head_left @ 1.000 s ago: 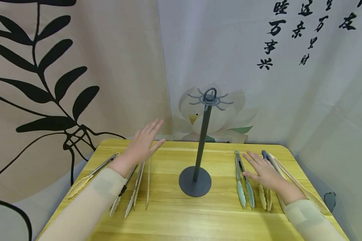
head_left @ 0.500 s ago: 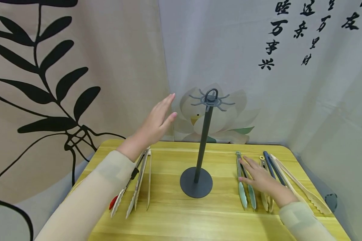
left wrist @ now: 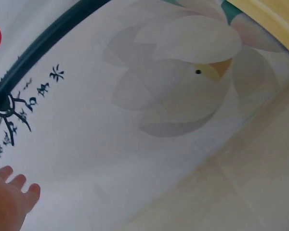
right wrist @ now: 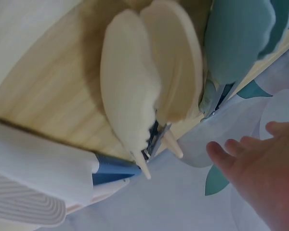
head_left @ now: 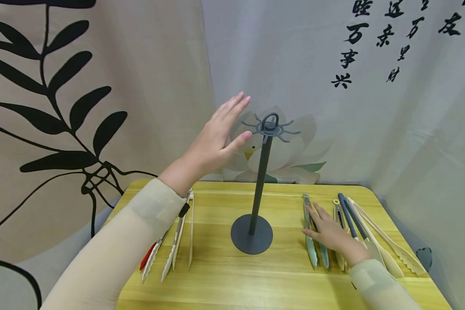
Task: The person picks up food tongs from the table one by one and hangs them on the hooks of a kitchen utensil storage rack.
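1. Left tongs [head_left: 172,258]: several on the surface [head_left: 217,284], part hidden by the left forearm. Heads point toward the person, one with red trim. Gaps between them probably keep each one separate to pick.
2. Right tongs: teal tongs [head_left: 311,252] innermost, then cream tongs [right wrist: 130,67], blue-handled tongs [head_left: 346,215], and long pale tongs [head_left: 407,258] outermost. Same layout, heads near, hinge ends far; looks deliberate, for tidy access.
3. Right hand [head_left: 329,232]: over teal tongs and cream tongs, palm down, fingers straight and apart, nothing gripped. Contact: can't tell from head view; right wrist view shows the fingers off the tong heads. Likely just parked there.
4. Stand [head_left: 258,185]: upright on its round base, mid-surface between the two groups. Probably centred so either hand can get to it; wide disc should resist tipping.
5. Left hand [head_left: 217,144]: raised beside the stand's top, level with the hooks [head_left: 269,129]. Fingers extended, thumb apart, nothing held. Left wrist view shows a gap to the hooks. Height suggests attention on them.
6. Cloth [head_left: 166,86]: printed, hangs behind everything; likely just a backdrop.
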Motion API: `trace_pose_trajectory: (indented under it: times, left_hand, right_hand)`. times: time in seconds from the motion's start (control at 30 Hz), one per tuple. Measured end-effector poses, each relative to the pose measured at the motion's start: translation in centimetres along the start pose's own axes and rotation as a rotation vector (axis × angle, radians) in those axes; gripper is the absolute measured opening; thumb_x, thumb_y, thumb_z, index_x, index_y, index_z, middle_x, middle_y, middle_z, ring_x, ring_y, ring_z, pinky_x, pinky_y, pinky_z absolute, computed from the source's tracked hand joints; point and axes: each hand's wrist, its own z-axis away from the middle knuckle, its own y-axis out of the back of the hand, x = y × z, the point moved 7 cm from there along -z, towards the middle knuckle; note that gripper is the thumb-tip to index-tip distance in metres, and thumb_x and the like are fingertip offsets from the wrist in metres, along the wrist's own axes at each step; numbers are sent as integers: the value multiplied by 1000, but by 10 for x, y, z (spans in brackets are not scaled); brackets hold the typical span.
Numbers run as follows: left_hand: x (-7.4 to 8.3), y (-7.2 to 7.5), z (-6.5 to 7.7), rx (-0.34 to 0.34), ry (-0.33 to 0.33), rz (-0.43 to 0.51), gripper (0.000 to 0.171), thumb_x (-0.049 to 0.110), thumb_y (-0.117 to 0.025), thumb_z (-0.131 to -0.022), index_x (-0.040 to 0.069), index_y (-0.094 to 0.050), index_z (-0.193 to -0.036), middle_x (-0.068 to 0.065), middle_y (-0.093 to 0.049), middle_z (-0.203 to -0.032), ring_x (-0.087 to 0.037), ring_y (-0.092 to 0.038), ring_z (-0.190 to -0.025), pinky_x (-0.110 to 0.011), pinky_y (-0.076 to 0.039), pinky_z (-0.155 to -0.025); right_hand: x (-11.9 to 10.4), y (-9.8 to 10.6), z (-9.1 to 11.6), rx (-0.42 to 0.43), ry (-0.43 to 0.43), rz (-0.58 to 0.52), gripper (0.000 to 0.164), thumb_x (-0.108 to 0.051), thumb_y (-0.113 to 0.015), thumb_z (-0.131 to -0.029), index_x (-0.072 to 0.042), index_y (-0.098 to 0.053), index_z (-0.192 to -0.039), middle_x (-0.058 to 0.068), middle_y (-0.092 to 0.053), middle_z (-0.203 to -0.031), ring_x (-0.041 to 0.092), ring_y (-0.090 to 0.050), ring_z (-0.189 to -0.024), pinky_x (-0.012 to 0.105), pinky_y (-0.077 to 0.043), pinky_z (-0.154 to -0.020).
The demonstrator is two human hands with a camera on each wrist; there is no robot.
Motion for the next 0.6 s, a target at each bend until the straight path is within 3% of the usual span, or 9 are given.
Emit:
trace_pose_trajectory:
  times: [0.27,0.6]
  left_hand:
    - [25,-5,-13,-71,-114,81,76,48,-57,-89,29,-18,-152,10,-11,-158,-11,-12,-145,-50,-21,-115]
    - [32,-16,-18,-167,-76,62,72,53,-49,-92,30,-18,-152,9,-19,-157,-10,-19,-144,-41,-24,-115]
  right_hand:
    - [4,-9,-4,-67,-109,-55,98,-66,-47,-87,-5,-8,-152,28,-1,-155,54,-12,-136,74,-25,-96]
    - [4,-19,-9,-95,-175,-34,92,-52,-54,-91,3,-9,-150,34,-5,-152,61,-21,-129,70,-34,-92]
